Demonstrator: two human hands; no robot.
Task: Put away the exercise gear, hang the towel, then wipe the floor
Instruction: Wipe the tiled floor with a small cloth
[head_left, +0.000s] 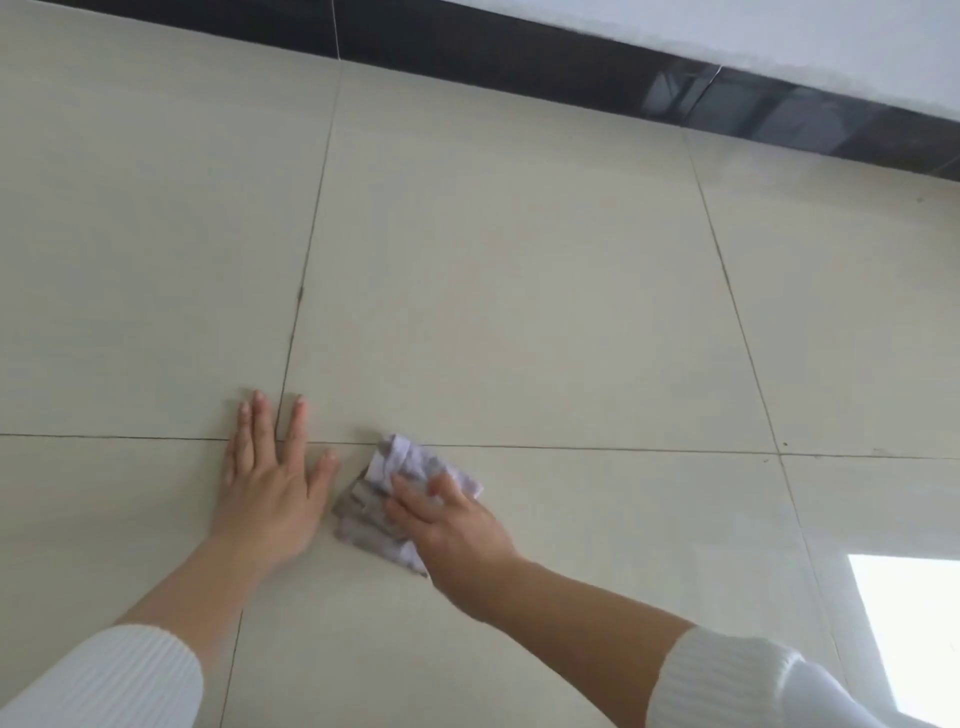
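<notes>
A crumpled cloth (395, 499) is gripped by the right hand (447, 525) on the tiled floor (519, 286); the left hand (270, 478) is pressed flat with fingers spread — a slip is risked if that tile is wet.

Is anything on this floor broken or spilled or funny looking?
Nothing is broken or spilled. The only odd bit is a small dark smudge on the grout line above the left hand, darker than the rest of the line. The right hand grips a crumpled cloth against the floor.
</notes>
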